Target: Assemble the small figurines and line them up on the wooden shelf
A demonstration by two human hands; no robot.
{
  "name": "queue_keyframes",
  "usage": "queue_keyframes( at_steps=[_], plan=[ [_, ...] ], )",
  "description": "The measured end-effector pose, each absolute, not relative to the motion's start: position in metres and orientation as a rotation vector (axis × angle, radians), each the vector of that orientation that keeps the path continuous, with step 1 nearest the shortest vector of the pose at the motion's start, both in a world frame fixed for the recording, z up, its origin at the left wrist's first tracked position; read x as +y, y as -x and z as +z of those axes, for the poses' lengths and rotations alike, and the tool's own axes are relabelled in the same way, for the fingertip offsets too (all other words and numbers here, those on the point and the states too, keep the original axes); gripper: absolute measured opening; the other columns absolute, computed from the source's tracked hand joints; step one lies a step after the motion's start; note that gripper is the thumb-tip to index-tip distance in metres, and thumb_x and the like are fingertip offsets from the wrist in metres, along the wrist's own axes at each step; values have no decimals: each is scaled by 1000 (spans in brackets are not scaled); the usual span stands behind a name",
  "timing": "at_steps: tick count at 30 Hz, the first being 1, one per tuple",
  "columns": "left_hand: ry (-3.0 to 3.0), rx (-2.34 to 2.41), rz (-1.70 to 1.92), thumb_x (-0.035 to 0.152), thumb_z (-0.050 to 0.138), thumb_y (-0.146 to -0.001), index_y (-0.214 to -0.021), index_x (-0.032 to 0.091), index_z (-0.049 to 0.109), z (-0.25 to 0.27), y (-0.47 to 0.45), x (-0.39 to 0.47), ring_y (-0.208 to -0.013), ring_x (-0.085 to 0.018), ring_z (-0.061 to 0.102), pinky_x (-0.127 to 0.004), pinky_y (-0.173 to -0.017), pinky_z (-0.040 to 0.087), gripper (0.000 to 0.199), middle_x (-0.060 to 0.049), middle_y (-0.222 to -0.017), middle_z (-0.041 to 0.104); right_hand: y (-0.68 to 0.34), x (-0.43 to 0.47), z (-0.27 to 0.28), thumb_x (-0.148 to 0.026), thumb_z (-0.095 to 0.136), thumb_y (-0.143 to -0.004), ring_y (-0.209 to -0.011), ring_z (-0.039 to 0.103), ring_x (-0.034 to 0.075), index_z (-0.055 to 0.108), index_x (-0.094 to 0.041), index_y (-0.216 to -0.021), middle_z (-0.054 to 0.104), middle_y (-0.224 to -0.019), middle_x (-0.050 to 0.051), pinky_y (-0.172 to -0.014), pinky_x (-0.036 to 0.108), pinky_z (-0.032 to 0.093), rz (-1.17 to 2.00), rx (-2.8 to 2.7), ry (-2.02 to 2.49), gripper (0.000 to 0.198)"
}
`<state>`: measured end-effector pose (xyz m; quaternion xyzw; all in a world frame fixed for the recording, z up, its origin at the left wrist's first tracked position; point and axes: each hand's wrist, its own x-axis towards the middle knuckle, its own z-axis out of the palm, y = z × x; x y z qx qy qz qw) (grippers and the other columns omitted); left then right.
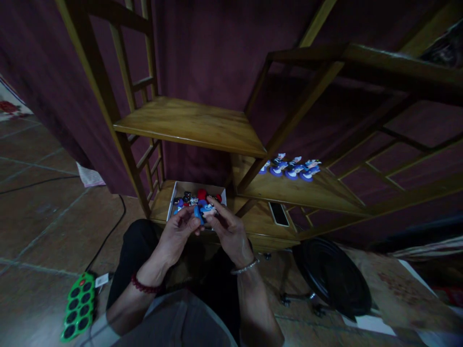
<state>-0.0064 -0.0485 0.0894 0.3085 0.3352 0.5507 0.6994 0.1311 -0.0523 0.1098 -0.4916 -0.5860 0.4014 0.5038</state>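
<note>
Both of my hands meet over a white box (pixel 172 200) on the low shelf. Between them is a small blue and white figurine (pixel 207 209) with a blue round base (pixel 197 215). My left hand (pixel 183 226) pinches the base side, thumb and fingers closed. The fingers of my right hand (pixel 228 229) close around the figure's body from the right. Inside the box, partly hidden by my hands, lie several small figures in black, white, red and blue, among them a red piece (pixel 202 194).
On the right shelf (pixel 289 190) stand several figurines (pixel 294 169) on purple bases. A phone-like dark slab (pixel 279 214) lies lower down. Wooden posts and an upper shelf (pixel 191 123) frame the box. A green power strip (pixel 78 306) lies at left, a black stool (pixel 331 277) at right.
</note>
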Motion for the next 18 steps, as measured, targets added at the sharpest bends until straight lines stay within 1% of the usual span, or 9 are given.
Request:
queue_keyframes(
  at_steps=[4, 8, 14, 18],
  plan=[
    [-674, 739, 1227, 28, 77, -59, -92, 15, 62, 90, 6, -49, -60, -9, 56, -21, -55, 42, 39, 1, -74, 60, -132, -52, 108, -32, 62, -75, -93, 59, 18, 61, -28, -113, 65, -105, 2, -85, 32, 48, 982, -1396, 1164, 38],
    [-680, 721, 1238, 28, 77, -59, -94, 16, 62, 89, 6, -49, -60, -8, 55, -21, -55, 42, 39, 0, -77, 61, -131, -52, 109, -32, 63, -74, -90, 59, 18, 63, -28, -110, 65, -101, 2, -81, 31, 50, 985, -1382, 1160, 36],
    [-766, 702, 1256, 26, 74, -64, -98, 18, 63, 85, 8, -49, -62, -8, 55, -20, -56, 43, 36, 0, -83, 62, -131, -54, 110, -31, 63, -74, -91, 59, 18, 64, -28, -109, 64, -105, 2, -79, 30, 51, 977, -1399, 1161, 35],
    [-760, 716, 1251, 27, 74, -63, -96, 17, 64, 87, 9, -50, -61, -8, 56, -20, -54, 42, 35, 0, -81, 62, -131, -54, 112, -30, 62, -76, -88, 60, 17, 64, -29, -108, 65, -100, 2, -75, 28, 52, 932, -1453, 1155, 32]
  ],
)
